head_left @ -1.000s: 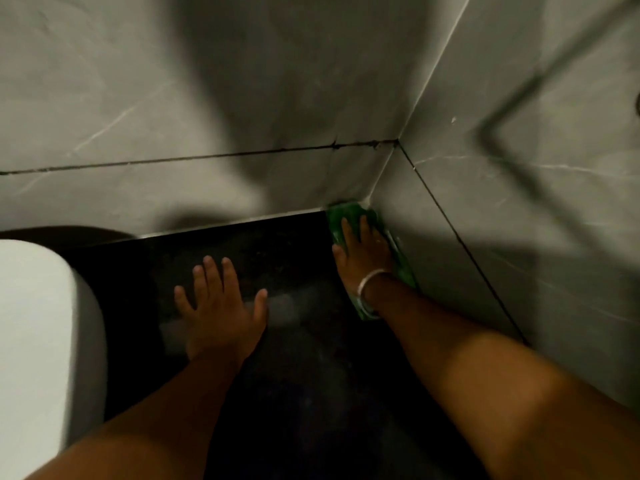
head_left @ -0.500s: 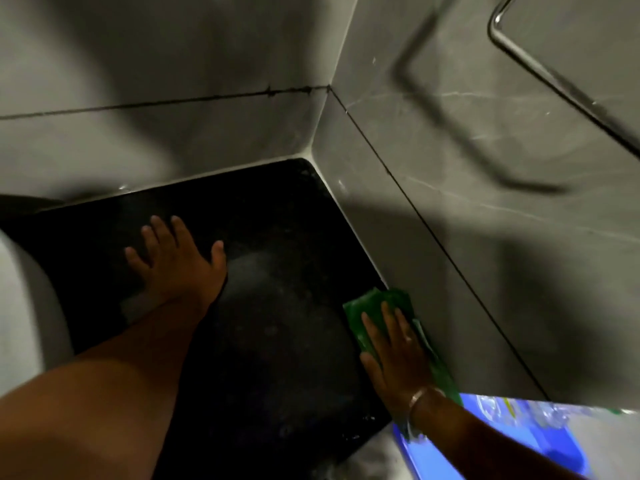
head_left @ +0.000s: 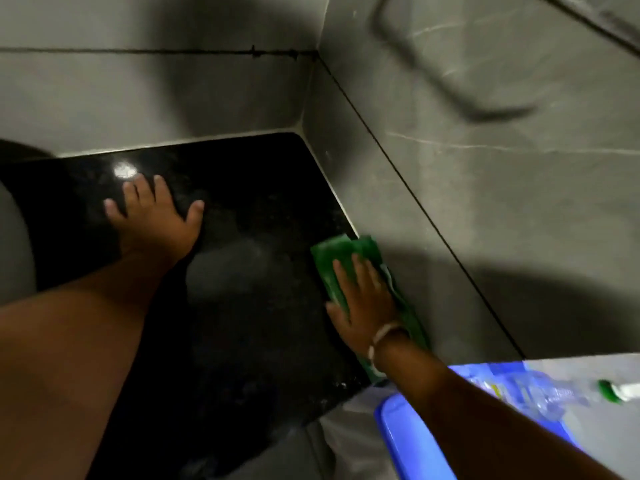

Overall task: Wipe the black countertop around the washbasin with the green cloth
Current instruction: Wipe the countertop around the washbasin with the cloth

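Observation:
The black countertop (head_left: pixel 249 209) fills the middle of the head view and ends in a corner between two grey tiled walls. My right hand (head_left: pixel 363 299) lies flat with fingers spread on the green cloth (head_left: pixel 332 254), pressing it onto the countertop along the right wall. A pale bracelet sits on that wrist. My left hand (head_left: pixel 156 220) rests palm down, fingers apart, on the countertop near the washbasin (head_left: pixel 14 244), whose white curved side shows at the left edge.
Grey tiled walls (head_left: pixel 467 202) close the counter at the back and right. A blue plastic bin (head_left: pixel 408 445) stands below the counter's near right end. A metal rail and its shadow cross the upper right wall.
My right hand has dragged the green cloth from the far corner back along the right wall toward me. The left hand has stayed planted. The view has swung right, showing the blue bin.

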A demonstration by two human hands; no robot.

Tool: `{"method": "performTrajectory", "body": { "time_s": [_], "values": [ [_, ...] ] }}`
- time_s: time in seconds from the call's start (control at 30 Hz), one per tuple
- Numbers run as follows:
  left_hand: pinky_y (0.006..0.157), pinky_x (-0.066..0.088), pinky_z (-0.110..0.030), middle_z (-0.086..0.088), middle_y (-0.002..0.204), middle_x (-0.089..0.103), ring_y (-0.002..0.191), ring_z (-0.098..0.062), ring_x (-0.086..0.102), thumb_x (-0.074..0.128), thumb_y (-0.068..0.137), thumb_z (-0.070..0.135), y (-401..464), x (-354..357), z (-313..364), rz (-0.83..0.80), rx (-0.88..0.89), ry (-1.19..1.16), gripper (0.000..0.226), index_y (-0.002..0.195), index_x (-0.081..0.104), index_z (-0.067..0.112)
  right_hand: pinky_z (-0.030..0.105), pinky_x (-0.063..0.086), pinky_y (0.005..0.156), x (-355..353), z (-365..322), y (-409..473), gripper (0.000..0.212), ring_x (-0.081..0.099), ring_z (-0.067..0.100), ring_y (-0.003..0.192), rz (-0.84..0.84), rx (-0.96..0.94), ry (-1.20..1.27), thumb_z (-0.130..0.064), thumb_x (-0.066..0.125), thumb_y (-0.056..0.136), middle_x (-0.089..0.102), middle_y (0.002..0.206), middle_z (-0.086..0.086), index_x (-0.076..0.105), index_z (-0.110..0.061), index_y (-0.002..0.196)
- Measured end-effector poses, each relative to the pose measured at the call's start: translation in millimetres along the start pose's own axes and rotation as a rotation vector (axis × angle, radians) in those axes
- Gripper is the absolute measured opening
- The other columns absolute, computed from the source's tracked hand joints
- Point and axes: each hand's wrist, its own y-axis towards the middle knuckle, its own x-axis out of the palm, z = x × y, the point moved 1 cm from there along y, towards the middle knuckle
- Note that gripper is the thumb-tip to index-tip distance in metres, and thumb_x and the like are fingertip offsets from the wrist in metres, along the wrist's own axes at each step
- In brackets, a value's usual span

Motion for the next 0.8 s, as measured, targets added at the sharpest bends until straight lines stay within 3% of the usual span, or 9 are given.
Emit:
{"method": "performTrajectory", "body": {
  "time_s": [0.1, 0.2, 0.33, 0.4, 0.53, 0.6, 0.67, 0.77, 0.8],
  "values": [
    [0.116, 0.005, -0.068, -0.016, 0.164, 0.016, 0.151, -0.036, 0.011, 0.035, 0.091, 0.063, -25.5, -11.6, 5.4, -0.094, -0.029, -0.055, 0.082, 0.154, 0.019, 0.013, 0.041, 0.014, 0.119, -3.5, 27.9, -79.0, 0.069, 0.009, 0.031, 0.148, -0.069, -0.057, -0.008, -0.054, 0.032, 0.091, 0.009, 0.161, 0.01, 0.01, -0.031, 0.152],
    [0.114, 0.008, -0.068, -0.015, 0.163, 0.02, 0.151, -0.035, 0.016, 0.043, 0.092, 0.056, -90.4, -19.3, 4.3, -0.061, 0.006, -0.073, 0.074, 0.153, 0.025, 0.019, 0.042, 0.011, 0.12, -6.0, 22.6, -82.9, 0.065, 0.007, 0.031, 0.148, -0.08, 0.009, -0.056, -0.052, 0.022, 0.09, 0.007, 0.161, 0.009, 0.011, -0.03, 0.15],
    [0.115, 0.018, -0.062, -0.019, 0.157, 0.033, 0.145, -0.039, 0.03, 0.042, 0.088, 0.054, -174.1, -27.2, -45.6, 0.005, 0.011, 0.08, 0.071, 0.149, 0.034, 0.018, 0.052, 0.029, 0.113, -1.9, -30.5, -93.3, 0.066, 0.021, 0.043, 0.143, -0.059, 0.161, -0.029, -0.05, 0.025, 0.089, 0.022, 0.157, 0.022, 0.027, -0.023, 0.149],
    [0.115, 0.021, -0.06, -0.019, 0.158, 0.032, 0.144, -0.038, 0.031, 0.036, 0.089, 0.056, -183.9, -27.5, -72.0, -0.012, -0.007, 0.105, 0.07, 0.149, 0.033, 0.02, 0.057, 0.032, 0.11, 12.9, -87.9, -108.5, 0.066, 0.029, 0.046, 0.139, -0.058, 0.077, 0.004, -0.05, 0.033, 0.087, 0.032, 0.152, 0.023, 0.035, -0.023, 0.147],
    [0.117, 0.02, -0.056, -0.014, 0.162, 0.022, 0.147, -0.036, 0.025, 0.028, 0.092, 0.058, -178.7, -23.8, -92.2, -0.067, -0.018, 0.113, 0.066, 0.152, 0.022, 0.031, 0.056, 0.024, 0.111, 30.4, -167.3, -130.8, 0.07, 0.029, 0.041, 0.141, -0.132, -0.239, 0.055, -0.053, 0.038, 0.083, 0.031, 0.155, 0.015, 0.028, -0.028, 0.148],
    [0.118, 0.019, -0.054, -0.014, 0.163, 0.02, 0.148, -0.035, 0.022, 0.027, 0.092, 0.058, -177.1, -22.5, -92.1, -0.068, -0.03, 0.105, 0.066, 0.152, 0.02, 0.032, 0.054, 0.033, 0.11, 24.3, -131.8, -122.1, 0.067, 0.034, 0.039, 0.139, -0.126, -0.343, 0.031, -0.052, 0.04, 0.083, 0.035, 0.153, 0.014, 0.035, -0.029, 0.146],
    [0.118, 0.019, -0.054, -0.014, 0.163, 0.02, 0.149, -0.035, 0.021, 0.026, 0.093, 0.058, -178.1, -22.6, -91.5, -0.078, -0.033, 0.1, 0.065, 0.152, 0.02, 0.032, 0.049, 0.034, 0.111, 15.3, -67.7, -108.7, 0.064, 0.037, 0.039, 0.138, -0.073, -0.3, -0.005, -0.049, 0.038, 0.085, 0.035, 0.152, 0.016, 0.037, -0.026, 0.145],
    [0.117, 0.02, -0.055, -0.015, 0.162, 0.021, 0.148, -0.035, 0.022, 0.027, 0.093, 0.058, -179.4, -24.7, -90.6, -0.06, -0.031, 0.098, 0.065, 0.152, 0.021, 0.031, 0.045, 0.015, 0.118, -1.6, 9.9, -83.6, 0.065, 0.018, 0.038, 0.145, -0.084, -0.049, -0.076, -0.052, 0.011, 0.09, 0.011, 0.158, 0.015, 0.004, -0.026, 0.149],
    [0.117, 0.02, -0.055, -0.016, 0.162, 0.022, 0.148, -0.035, 0.022, 0.028, 0.093, 0.057, -179.8, -25.9, -88.2, -0.056, -0.028, 0.092, 0.064, 0.152, 0.023, 0.031, 0.045, 0.014, 0.118, -2.8, 19.4, -79.8, 0.066, 0.016, 0.036, 0.146, -0.094, 0.019, -0.059, -0.053, 0.008, 0.089, 0.008, 0.16, 0.014, 0.001, -0.026, 0.149]
  ]
}}
